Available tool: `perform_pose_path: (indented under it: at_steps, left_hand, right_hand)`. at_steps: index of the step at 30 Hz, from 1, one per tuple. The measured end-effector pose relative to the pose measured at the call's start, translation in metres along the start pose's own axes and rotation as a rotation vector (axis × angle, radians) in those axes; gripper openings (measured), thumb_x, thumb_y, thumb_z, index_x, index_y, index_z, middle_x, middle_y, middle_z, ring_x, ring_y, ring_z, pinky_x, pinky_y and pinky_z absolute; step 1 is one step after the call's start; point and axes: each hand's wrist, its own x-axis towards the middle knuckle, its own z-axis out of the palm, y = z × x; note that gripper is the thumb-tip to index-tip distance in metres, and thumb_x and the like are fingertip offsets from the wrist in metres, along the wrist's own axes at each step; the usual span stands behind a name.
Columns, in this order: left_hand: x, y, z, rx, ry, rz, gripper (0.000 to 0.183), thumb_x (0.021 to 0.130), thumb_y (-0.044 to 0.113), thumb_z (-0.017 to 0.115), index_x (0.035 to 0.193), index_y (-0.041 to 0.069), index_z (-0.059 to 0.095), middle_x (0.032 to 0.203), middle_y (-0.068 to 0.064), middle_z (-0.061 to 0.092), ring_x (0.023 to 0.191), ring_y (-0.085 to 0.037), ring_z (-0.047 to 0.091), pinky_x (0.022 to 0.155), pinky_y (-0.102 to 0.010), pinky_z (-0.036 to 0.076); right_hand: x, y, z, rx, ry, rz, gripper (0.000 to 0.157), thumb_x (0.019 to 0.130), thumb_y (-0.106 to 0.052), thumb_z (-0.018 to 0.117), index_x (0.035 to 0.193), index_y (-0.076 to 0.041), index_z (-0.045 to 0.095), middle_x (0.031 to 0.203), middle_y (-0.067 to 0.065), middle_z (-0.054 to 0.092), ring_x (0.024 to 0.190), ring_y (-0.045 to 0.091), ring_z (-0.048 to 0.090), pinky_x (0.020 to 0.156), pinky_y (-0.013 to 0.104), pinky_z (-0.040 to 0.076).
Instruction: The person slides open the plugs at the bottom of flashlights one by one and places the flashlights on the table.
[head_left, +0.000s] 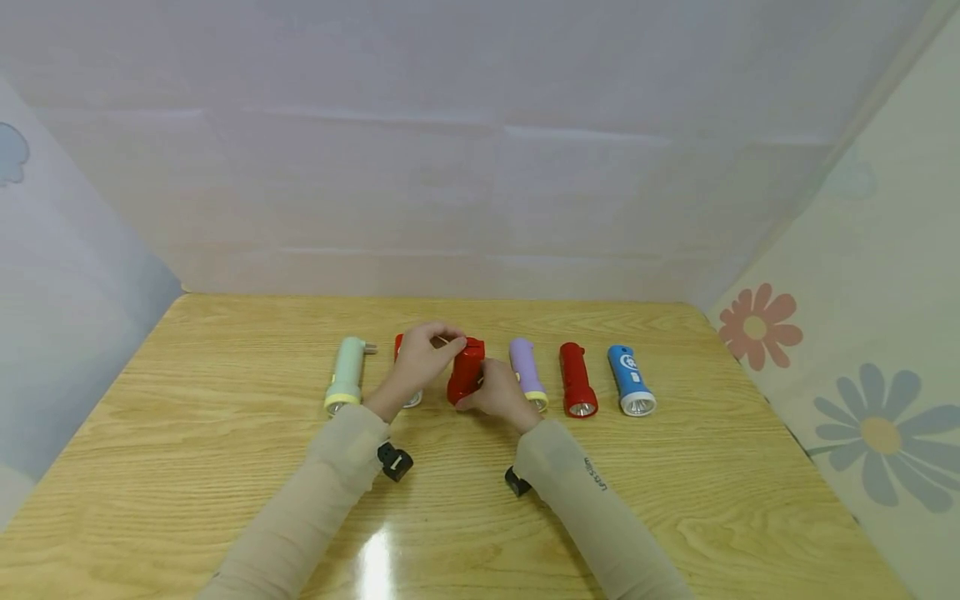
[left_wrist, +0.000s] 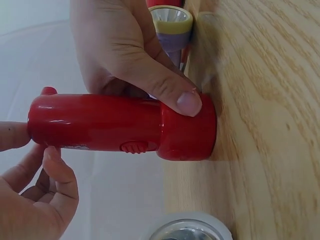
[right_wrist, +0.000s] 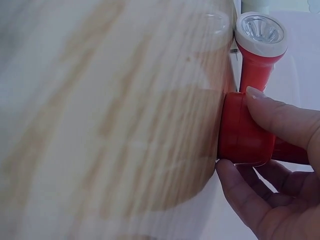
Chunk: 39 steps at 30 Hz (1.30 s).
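The right hand [head_left: 504,393] grips a red plastic flashlight [head_left: 468,367], head-down on the wooden table [head_left: 225,450]; the left hand [head_left: 422,360] pinches its top, partly hiding a red-and-white flashlight [right_wrist: 260,52]. A lavender-and-yellow flashlight [head_left: 527,369] lies opposite.

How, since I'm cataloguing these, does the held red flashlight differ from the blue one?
The red flashlight is upright, head down, in the right hand; the blue flashlight lies untouched on the table. The red flashlight's head is red; the blue flashlight's, white. Both have flared heads.
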Motion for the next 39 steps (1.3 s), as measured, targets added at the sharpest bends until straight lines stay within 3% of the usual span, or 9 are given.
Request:
perform_pose_path:
  at_steps: [8, 18, 30, 39]
  left_hand:
    - [0.0038, 0.0018, -0.0014, -0.004, -0.001, -0.032, 0.014, 0.085, 0.011, 0.065, 0.094, 0.003, 0.071, 0.087, -0.008, 0.068, 0.075, -0.020, 0.059, 0.065, -0.029, 0.048]
    - [0.0082, 0.0033, -0.0028, -0.033, -0.007, -0.093, 0.014, 0.083, 0.012, 0.067, 0.091, 0.002, 0.073, 0.090, -0.010, 0.069, 0.086, -0.023, 0.062, 0.077, -0.035, 0.050]
    - [0.0074, 0.0076, -0.0037, -0.034, -0.007, -0.122, 0.013, 0.082, 0.016, 0.069, 0.087, 0.004, 0.074, 0.087, -0.007, 0.069, 0.085, -0.022, 0.062, 0.076, -0.035, 0.050]
    - [0.0083, 0.0081, -0.0013, 0.002, 0.009, -0.107, 0.014, 0.079, 0.017, 0.072, 0.085, 0.004, 0.074, 0.083, -0.006, 0.068, 0.078, -0.019, 0.061, 0.067, -0.030, 0.050]
  right_hand:
    - [0.0020, -0.0006, -0.0005, 0.011, -0.016, 0.032, 0.048, 0.064, -0.008, 0.083, 0.104, 0.004, 0.059, 0.094, 0.012, 0.065, 0.081, 0.023, 0.062, 0.075, 0.035, 0.050]
    - [0.0037, -0.0011, 0.0001, 0.010, -0.011, 0.032, 0.049, 0.062, -0.008, 0.084, 0.103, 0.003, 0.059, 0.093, 0.012, 0.065, 0.081, 0.022, 0.061, 0.076, 0.035, 0.050]
    - [0.0036, -0.0037, -0.0019, -0.013, -0.015, 0.036, 0.051, 0.062, -0.009, 0.085, 0.104, 0.004, 0.059, 0.094, 0.013, 0.065, 0.082, 0.023, 0.061, 0.077, 0.036, 0.050]
    - [0.0032, -0.0027, -0.0027, -0.018, -0.023, 0.031, 0.055, 0.061, -0.010, 0.086, 0.106, 0.004, 0.058, 0.096, 0.013, 0.064, 0.084, 0.024, 0.061, 0.078, 0.037, 0.049]
